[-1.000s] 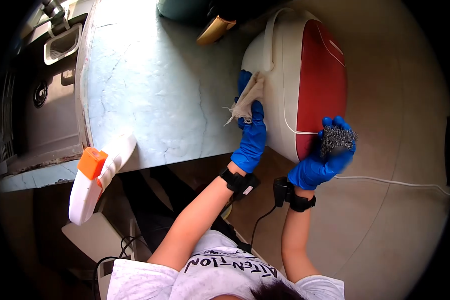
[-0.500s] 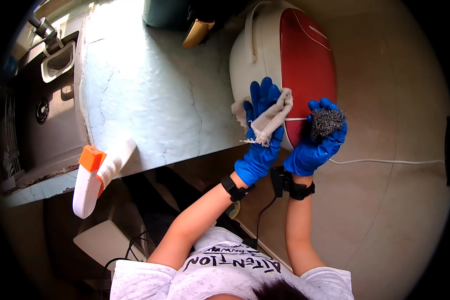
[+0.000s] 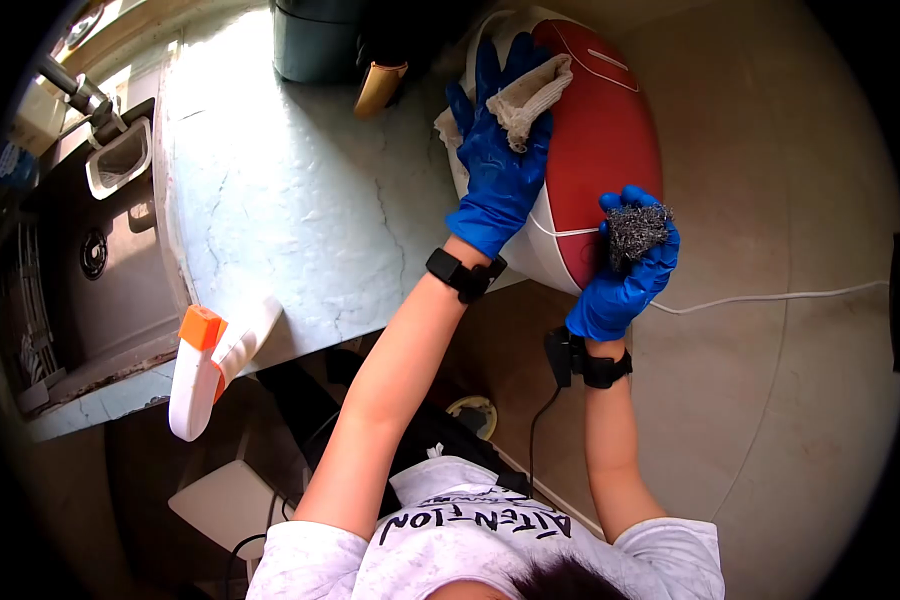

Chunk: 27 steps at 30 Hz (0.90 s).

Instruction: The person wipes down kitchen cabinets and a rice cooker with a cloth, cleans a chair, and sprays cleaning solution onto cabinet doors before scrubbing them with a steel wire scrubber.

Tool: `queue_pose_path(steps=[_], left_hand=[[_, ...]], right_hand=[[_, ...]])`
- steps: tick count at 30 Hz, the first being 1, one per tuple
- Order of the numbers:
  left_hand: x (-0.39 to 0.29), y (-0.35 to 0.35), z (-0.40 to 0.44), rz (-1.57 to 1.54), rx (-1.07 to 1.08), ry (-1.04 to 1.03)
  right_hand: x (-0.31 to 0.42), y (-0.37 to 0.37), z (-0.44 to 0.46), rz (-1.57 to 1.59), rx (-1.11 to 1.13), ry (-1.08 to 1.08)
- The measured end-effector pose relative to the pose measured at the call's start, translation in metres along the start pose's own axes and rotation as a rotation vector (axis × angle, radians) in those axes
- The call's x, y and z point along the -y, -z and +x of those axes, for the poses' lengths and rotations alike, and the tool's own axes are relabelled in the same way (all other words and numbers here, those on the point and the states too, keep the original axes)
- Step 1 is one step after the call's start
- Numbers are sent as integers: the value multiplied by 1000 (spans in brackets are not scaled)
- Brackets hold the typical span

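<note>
Shirt writing: large black letters on the white shirt [image 3: 420, 490] seem to read "ATTENTION"; the smaller line beside them is too small to read.
Appliance: rounded, glossy red [image 3: 605, 135] with a pale body, a thin light seam and, near its far end, an outlined panel bearing a short pale bar.
Place: at the end of the pale blue, cracked desk [image 3: 270, 200], beside the sink [image 3: 120, 270] but well apart from it.
Left hand: blue-gloved [image 3: 500, 170], fingers spread over the appliance, a frayed beige cloth [image 3: 530, 100] draped across them.
Right hand: blue-gloved [image 3: 630, 275], fingers curled around a grey wire scourer [image 3: 637, 235], near the red face.
</note>
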<state>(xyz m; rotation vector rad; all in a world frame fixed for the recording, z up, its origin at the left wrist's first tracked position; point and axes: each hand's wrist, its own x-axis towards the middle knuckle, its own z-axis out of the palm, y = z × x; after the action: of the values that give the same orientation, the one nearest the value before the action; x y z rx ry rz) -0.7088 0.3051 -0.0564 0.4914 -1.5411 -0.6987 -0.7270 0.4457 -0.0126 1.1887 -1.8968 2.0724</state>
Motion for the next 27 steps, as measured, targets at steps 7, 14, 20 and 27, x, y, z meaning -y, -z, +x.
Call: queue_pose_path(steps=[7,14,20,27], left_hand=[[-63,15,-155,-383,205,566],[-3,1,-77,-599,5,610],[-8,-18,-126,-664,-369,895],[-48,12,-161,-966,-137,2085]], right_hand=[[-1,0,1,-3,33,8],[4,-4,2,-28,9,7],[1,1,-1,-56,48,38],[4,-2,4,-32,29,13]])
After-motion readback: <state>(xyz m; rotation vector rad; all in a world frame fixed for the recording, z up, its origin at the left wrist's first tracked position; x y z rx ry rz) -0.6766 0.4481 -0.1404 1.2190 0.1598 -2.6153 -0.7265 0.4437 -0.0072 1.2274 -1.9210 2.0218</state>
